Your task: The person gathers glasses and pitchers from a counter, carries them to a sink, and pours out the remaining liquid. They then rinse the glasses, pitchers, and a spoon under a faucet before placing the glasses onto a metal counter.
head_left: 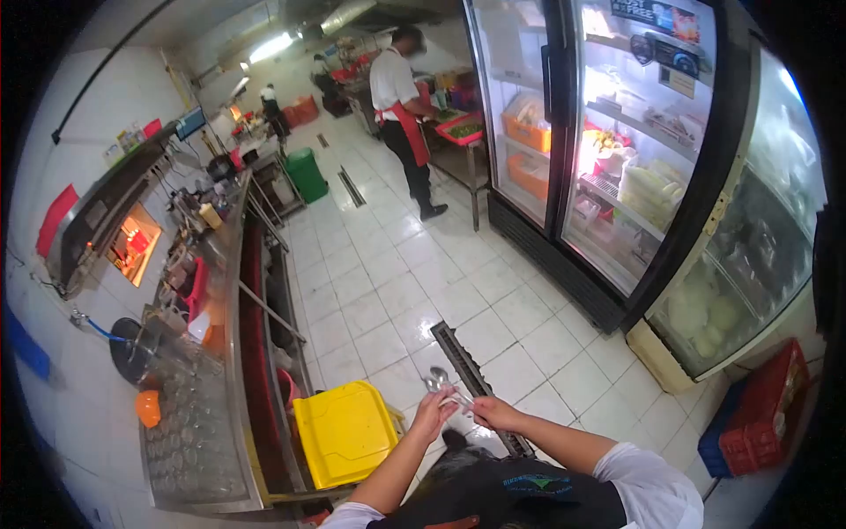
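Observation:
Metal spoons [436, 378] are held up in front of the dark apron, at the lower middle of the head view. My left hand [432, 413] is closed around their handles from the left side. My right hand [493, 413] is closed on the handle ends from the right, close to my left hand. The spoon bowls point up and away from me. How many spoons there are is hard to tell.
A yellow lid [346, 434] lies left of my hands, beside a steel counter [251, 441] with many glasses. A floor drain [467, 366] runs ahead. Glass-door fridges [551, 132] and red and blue crates [758, 414] stand right. A person in a red apron [416, 132] works farther back.

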{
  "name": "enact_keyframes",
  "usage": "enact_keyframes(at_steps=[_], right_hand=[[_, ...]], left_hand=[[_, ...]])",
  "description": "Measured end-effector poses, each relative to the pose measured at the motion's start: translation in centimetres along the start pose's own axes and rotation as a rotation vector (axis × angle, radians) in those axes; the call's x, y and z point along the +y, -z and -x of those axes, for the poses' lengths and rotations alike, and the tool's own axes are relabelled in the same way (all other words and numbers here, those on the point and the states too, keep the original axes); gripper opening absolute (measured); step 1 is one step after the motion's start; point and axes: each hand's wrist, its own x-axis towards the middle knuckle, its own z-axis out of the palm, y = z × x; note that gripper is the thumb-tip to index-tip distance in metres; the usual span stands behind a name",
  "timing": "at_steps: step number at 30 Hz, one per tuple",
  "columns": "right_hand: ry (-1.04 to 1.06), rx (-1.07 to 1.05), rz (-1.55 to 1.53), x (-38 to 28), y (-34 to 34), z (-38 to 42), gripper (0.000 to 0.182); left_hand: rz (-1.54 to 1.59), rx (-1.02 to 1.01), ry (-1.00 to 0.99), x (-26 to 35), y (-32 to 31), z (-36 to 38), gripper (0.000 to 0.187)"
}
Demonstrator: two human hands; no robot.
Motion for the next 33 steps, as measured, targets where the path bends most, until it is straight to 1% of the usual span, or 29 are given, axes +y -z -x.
enact_keyframes(at_steps=[1, 2, 3, 4, 6, 9, 10, 11, 13, 14, 17, 18, 21, 22, 24, 26, 27, 28, 29, 31, 32, 33], right_hand=[[0.013, 0.021, 0.005, -0.3, 0.7, -1.9, 0.033], [0.028, 0.017, -0.025, -0.4, 1.1, -3.9, 0.033], [0.042, 0.012, -0.054, -0.5, 1.6, -5.7, 0.033], [0.050, 0.084, -0.043, -0.5, 2.1, -7.5, 0.031], [0.096, 0.223, -0.019, -1.5, 3.3, -12.2, 0.029], [0.289, 0.369, 0.731, -6.6, 7.9, -17.7, 0.026], [0.247, 0.417, 0.624, -8.0, 8.9, -19.8, 0.024], [0.296, 0.413, 0.609, -9.5, 10.0, -22.0, 0.024], [0.383, 0.393, 0.585, -14.5, 11.7, -24.6, 0.023], [0.456, 0.373, 0.676, -16.3, 12.7, -26.1, 0.021], [0.228, 0.378, 0.959, -17.7, 15.9, -31.5, 0.017], [0.289, 0.467, 0.896, -16.8, 17.2, -33.3, 0.017], [0.237, 0.481, 0.893, -18.1, 19.3, -37.5, 0.018], [0.245, 0.512, 0.872, -18.7, 19.4, -40.1, 0.019], [0.236, 0.565, 0.825, -20.2, 20.1, -44.8, 0.020], [0.157, 0.535, 0.659, -22.4, 21.3, -50.6, 0.021], [0.126, 0.509, 0.582, -23.4, 22.2, -53.8, 0.021], [0.283, 0.469, 0.554, -24.2, 22.9, -57.1, 0.021], [0.244, 0.427, 0.597, -25.6, 23.7, -60.7, 0.021], [0.180, 0.279, 0.709, -29.2, 24.3, -68.1, 0.022], [0.189, 0.235, 0.704, -30.6, 24.9, -71.8, 0.023], [0.202, 0.175, 0.712, -31.6, 25.6, -75.4, 0.025]], left_hand=[[0.108, -0.086, 0.086, -0.1, -0.4, -1.9, 0.038], [0.047, -0.113, 0.138, 1.3, -2.0, -2.3, 0.047], [0.035, -0.204, 0.141, 1.7, -1.6, -4.2, 0.048], [0.021, -0.293, 0.141, 2.5, -0.4, -6.1, 0.049], [-0.084, -0.191, 0.045, 3.9, 0.9, -10.6, 0.049], [0.134, 0.044, 0.006, 8.1, 3.1, -17.0, 0.049], [0.094, 0.113, 0.143, 10.3, 4.4, -19.2, 0.046], [0.088, 0.007, 0.216, 11.8, 6.9, -21.8, 0.045], [0.083, -0.205, 0.363, 13.9, 11.9, -27.5, 0.043], [0.003, -0.167, 0.434, 18.4, 10.4, -27.7, 0.038], [-0.137, -0.439, 0.396, 24.3, 11.7, -32.3, 0.036], [-0.116, -0.490, 0.426, 27.4, 11.0, -32.9, 0.037], [-0.129, -0.508, 0.433, 32.4, 11.4, -36.5, 0.039], [-0.106, -0.552, 0.399, 33.5, 12.4, -38.3, 0.040], [-0.488, -0.311, -0.089, 33.0, 15.1, -43.1, 0.040], [-0.523, -0.058, -0.201, 34.7, 17.7, -47.3, 0.038], [-0.728, 0.009, -0.302, 37.0, 18.4, -48.9, 0.037], [-0.927, 0.093, -0.401, 39.3, 19.3, -50.3, 0.035], [-1.120, 0.201, -0.494, 41.8, 20.4, -51.8, 0.034], [-1.388, 0.251, -0.413, 46.2, 23.4, -54.7, 0.033], [-1.491, 0.302, -0.356, 48.5, 24.6, -56.1, 0.033], [-1.425, 0.362, -0.342, 50.7, 25.8, -57.6, 0.032]])
